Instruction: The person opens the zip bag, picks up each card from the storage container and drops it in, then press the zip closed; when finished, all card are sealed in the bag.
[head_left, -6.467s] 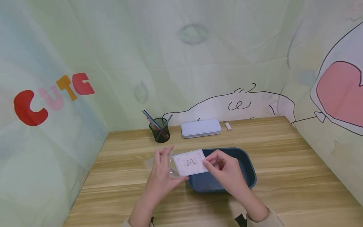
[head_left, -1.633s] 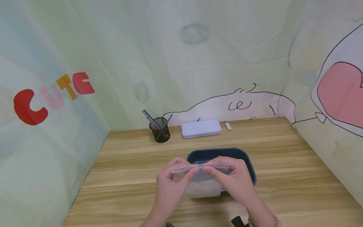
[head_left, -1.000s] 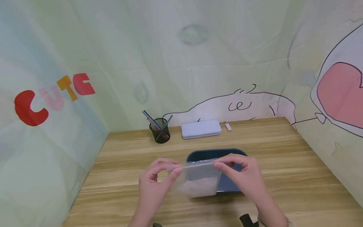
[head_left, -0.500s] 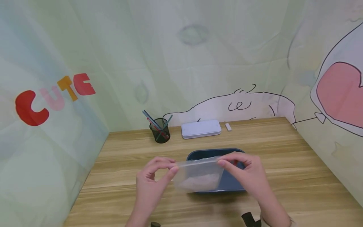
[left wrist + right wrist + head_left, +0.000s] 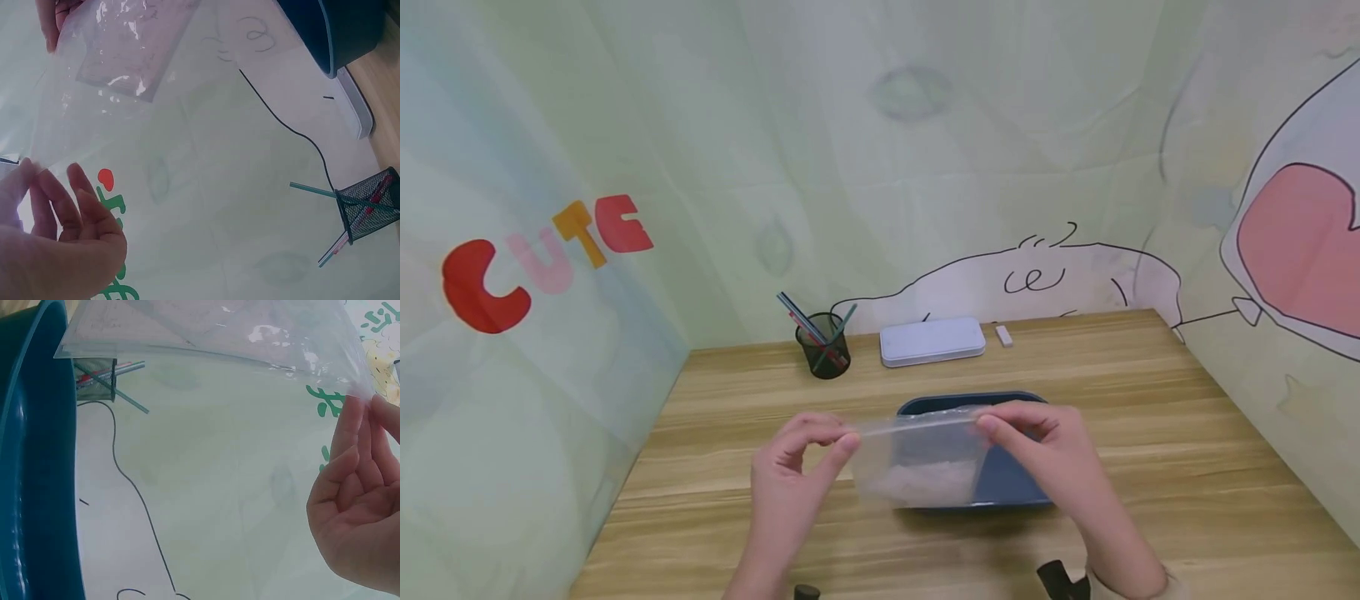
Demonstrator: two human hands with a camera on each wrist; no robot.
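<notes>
A clear plastic bag (image 5: 940, 446) is held stretched between both hands, above the left part of a dark blue tray (image 5: 1011, 479). Thumb and fingers of the left hand (image 5: 793, 471) pinch the bag's upper left corner. The right hand (image 5: 1052, 454) pinches the upper right corner the same way. Inside, toward the bottom, lies a pale flat packet (image 5: 134, 56), looking pinkish in the left wrist view. The top edge looks pressed together in the head view. The tray's near left portion shows blurred through the bag.
Behind the tray stand a black mesh pen holder (image 5: 826, 354) with several pens, a pale flat case (image 5: 932, 342) and a small white eraser (image 5: 1003, 335). Printed cloth walls (image 5: 760, 150) enclose the wooden table (image 5: 1150, 458) at the back and sides.
Earlier the butterfly-printed packet was at the bag's opening; now it is inside. The hands, pinching together mid-edge 1.6 s ago, have spread to the corners. The left hand has since drifted slightly left.
</notes>
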